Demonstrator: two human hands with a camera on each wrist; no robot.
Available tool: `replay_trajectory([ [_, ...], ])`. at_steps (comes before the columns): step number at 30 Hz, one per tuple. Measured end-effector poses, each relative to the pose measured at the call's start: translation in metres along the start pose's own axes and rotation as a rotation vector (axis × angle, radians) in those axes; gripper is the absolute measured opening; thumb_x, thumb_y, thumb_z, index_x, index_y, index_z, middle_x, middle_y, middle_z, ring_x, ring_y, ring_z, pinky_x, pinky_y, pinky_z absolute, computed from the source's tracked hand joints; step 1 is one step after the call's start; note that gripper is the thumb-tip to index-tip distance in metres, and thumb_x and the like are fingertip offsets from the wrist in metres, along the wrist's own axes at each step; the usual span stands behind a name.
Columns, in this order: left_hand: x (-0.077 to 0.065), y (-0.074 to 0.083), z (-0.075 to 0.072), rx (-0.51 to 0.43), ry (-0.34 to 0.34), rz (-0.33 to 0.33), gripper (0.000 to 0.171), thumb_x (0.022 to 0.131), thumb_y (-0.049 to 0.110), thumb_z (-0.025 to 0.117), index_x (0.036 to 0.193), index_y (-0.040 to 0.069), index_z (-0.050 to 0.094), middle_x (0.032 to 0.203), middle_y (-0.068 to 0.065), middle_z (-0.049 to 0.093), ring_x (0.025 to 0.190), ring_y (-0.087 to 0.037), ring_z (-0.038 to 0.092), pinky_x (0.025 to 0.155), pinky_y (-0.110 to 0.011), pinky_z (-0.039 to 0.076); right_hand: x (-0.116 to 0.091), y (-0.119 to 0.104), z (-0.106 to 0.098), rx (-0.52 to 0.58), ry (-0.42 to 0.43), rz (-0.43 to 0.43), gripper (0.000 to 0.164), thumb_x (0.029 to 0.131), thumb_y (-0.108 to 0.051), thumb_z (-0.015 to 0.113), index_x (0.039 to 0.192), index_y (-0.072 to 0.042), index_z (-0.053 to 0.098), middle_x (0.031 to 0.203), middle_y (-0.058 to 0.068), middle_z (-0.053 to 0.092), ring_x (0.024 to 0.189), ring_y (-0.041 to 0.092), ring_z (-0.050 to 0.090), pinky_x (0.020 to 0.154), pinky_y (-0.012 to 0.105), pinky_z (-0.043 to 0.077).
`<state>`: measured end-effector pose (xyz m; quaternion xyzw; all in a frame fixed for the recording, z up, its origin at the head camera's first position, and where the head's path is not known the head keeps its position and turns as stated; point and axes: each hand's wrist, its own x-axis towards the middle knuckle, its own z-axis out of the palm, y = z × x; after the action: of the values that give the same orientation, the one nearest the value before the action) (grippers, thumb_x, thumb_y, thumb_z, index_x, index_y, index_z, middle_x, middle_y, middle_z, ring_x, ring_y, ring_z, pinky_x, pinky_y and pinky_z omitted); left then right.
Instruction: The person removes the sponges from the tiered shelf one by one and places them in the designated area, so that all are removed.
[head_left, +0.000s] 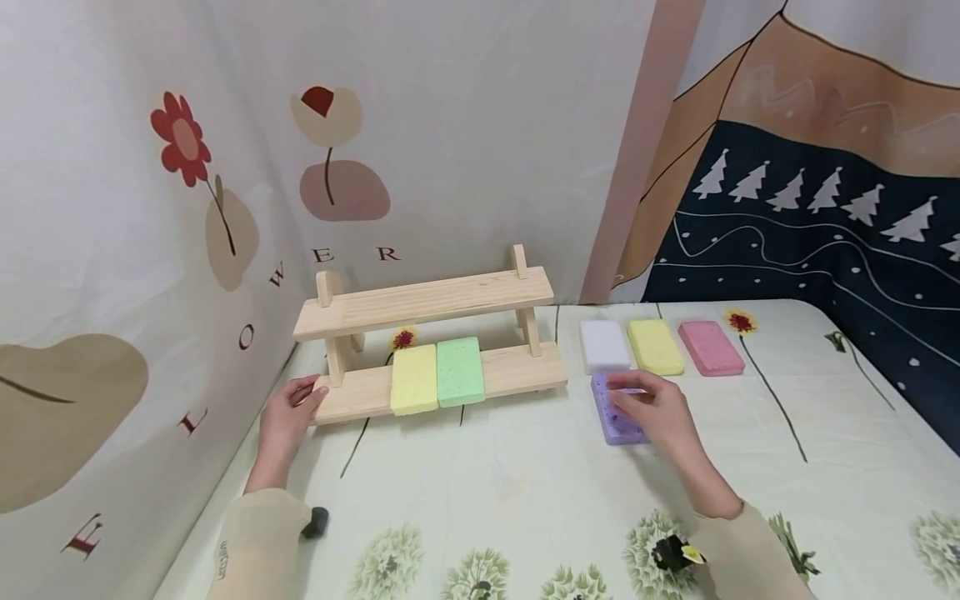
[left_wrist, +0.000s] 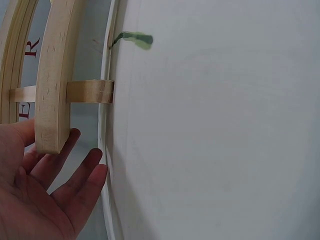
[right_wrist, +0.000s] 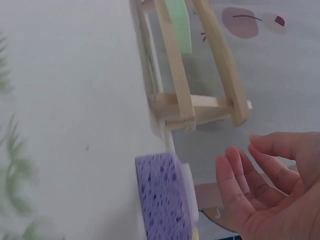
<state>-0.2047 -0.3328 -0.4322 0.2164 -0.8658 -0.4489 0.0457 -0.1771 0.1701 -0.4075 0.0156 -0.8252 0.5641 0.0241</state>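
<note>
A two-tier wooden shelf stands toward the back left. My left hand holds the left end of its lower board, the board's end lying between thumb and fingers in the left wrist view. On that lower board a yellow sponge and a green sponge sit side by side. My right hand hovers over a purple sponge on the table, its fingers loosely bent. In the right wrist view a gap shows between those fingers and the purple sponge.
Behind the purple sponge, a white sponge, a second yellow sponge and a pink sponge lie in a row. Printed fabric walls rise behind the table and along its left side. The tablecloth has printed flowers.
</note>
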Motion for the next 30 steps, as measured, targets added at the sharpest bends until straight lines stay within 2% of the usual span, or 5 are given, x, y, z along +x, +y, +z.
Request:
replay_trajectory([
  [4,0.000,0.000,0.000,-0.002,-0.004,-0.014,0.051,0.103,0.032,0.055,0.147,0.007,0.046,0.149,-0.022,0.049,0.137,-0.038,0.049,0.109,-0.049,0.046,0.006,-0.009,0.013,0.034,-0.013,-0.026,0.031,0.096,-0.010,0.066,0.123,0.004,0.065,0.120,0.026,0.067,0.083,-0.005,0.066,0.077,0.018,0.059],
  [9,-0.001,0.000,-0.001,-0.004,-0.009,-0.014,0.051,0.103,0.032,0.054,0.147,0.006,0.046,0.151,-0.022,0.048,0.138,-0.038,0.048,0.110,-0.050,0.045,0.015,-0.018,0.031,0.057,-0.028,-0.031,0.029,0.096,-0.007,0.064,0.123,0.003,0.064,0.121,0.025,0.068,0.094,0.018,0.073,0.080,0.022,0.060],
  [11,0.000,0.000,-0.001,-0.006,-0.009,-0.008,0.051,0.104,0.032,0.054,0.147,0.006,0.045,0.150,-0.022,0.048,0.138,-0.039,0.048,0.110,-0.050,0.045,0.018,-0.021,0.038,0.071,-0.029,-0.029,0.028,0.096,-0.006,0.064,0.122,0.003,0.065,0.120,0.025,0.068,0.096,0.023,0.072,0.080,0.023,0.060],
  [23,-0.001,-0.001,-0.001,-0.015,-0.022,0.004,0.052,0.104,0.032,0.054,0.147,0.006,0.045,0.151,-0.022,0.048,0.138,-0.038,0.047,0.110,-0.050,0.044,0.029,-0.034,0.081,0.156,-0.046,-0.051,0.027,0.092,-0.001,0.067,0.118,0.004,0.067,0.116,0.025,0.070,0.091,0.022,0.071,0.077,0.019,0.059],
  [30,-0.001,0.000,-0.001,-0.014,-0.020,0.000,0.052,0.104,0.032,0.054,0.148,0.006,0.045,0.150,-0.022,0.048,0.138,-0.038,0.048,0.110,-0.051,0.044,0.029,-0.039,0.104,0.181,-0.062,-0.063,0.027,0.089,-0.001,0.070,0.117,0.002,0.068,0.114,0.022,0.071,0.092,0.025,0.072,0.079,0.026,0.061],
])
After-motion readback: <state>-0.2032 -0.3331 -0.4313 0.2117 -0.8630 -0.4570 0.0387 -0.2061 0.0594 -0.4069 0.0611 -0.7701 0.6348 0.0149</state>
